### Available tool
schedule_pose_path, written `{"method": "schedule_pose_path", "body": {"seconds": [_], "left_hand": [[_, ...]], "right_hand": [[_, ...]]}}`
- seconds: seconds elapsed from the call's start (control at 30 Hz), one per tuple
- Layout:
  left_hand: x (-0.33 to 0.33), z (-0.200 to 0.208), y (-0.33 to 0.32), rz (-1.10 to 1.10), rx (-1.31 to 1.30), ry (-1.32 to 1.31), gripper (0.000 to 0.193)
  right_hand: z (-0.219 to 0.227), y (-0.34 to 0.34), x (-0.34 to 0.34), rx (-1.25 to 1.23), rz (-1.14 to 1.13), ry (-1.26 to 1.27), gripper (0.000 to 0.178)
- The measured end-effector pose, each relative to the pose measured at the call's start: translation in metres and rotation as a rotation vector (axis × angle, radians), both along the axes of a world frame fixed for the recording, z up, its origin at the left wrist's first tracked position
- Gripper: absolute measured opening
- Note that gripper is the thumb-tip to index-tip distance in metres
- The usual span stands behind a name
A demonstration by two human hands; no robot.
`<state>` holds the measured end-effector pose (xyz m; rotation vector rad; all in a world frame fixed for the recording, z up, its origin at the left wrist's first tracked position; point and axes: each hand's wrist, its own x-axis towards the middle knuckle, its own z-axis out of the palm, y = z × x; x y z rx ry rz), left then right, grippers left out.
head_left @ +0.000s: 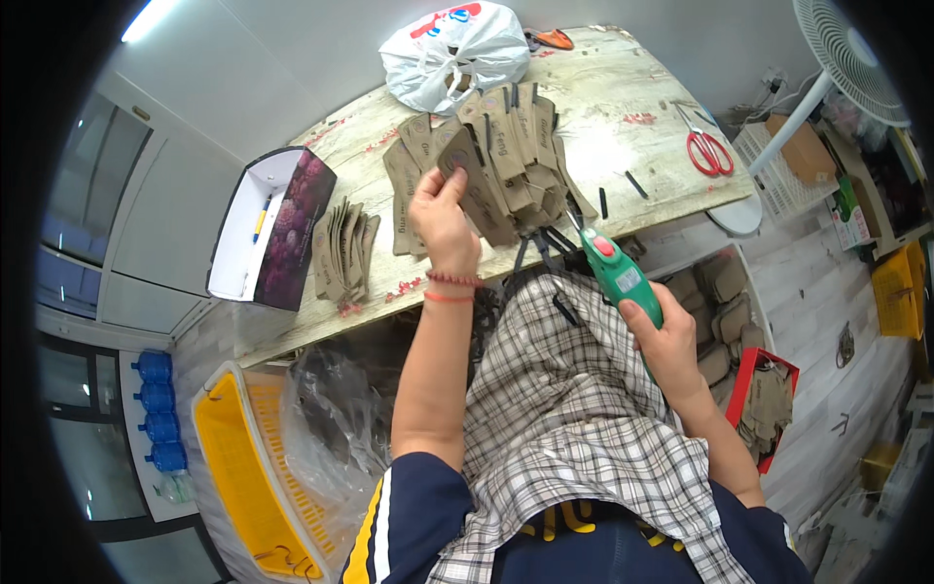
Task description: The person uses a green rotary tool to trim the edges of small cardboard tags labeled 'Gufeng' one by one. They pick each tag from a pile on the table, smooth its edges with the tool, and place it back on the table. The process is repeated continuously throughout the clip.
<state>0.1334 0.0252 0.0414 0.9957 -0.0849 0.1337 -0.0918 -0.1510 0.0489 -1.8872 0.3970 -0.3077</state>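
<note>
My left hand [446, 219] is closed, thumb and fingers pinching a tan printed fabric piece [479, 185] above the table's near edge. My right hand [666, 336] grips a green electric hand tool [623, 275] with a red button and a thin metal tip. That tip points toward the lower right of a pile of similar tan fabric pieces [520, 127]; whether it touches one, I cannot tell. Dark strips hang off the table edge near the tip. Left of my left hand lies a smaller stack of tan pieces [342, 251].
A white plastic bag [457, 54] stands at the back of the table [613, 88]. Red-handled scissors [708, 154] lie at right, short black strips [635, 185] nearby. An open box [255, 238] holds a pen. Below are a yellow basket [248, 477] and a red box [747, 389] of tan pieces.
</note>
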Motion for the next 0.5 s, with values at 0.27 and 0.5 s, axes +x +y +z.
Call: {"method": "schedule_pose_path", "body": {"seconds": [0.27, 0.5], "left_hand": [[-0.079, -0.010, -0.046, -0.178, -0.228, 0.274, 0.009], [-0.091, -0.021, -0.065, -0.282, -0.253, 0.324, 0.016]], "right_hand": [[-0.001, -0.002, -0.002, 0.015, 0.018, -0.027, 0.041], [-0.001, -0.005, -0.010, 0.029, -0.007, -0.029, 0.040]]}}
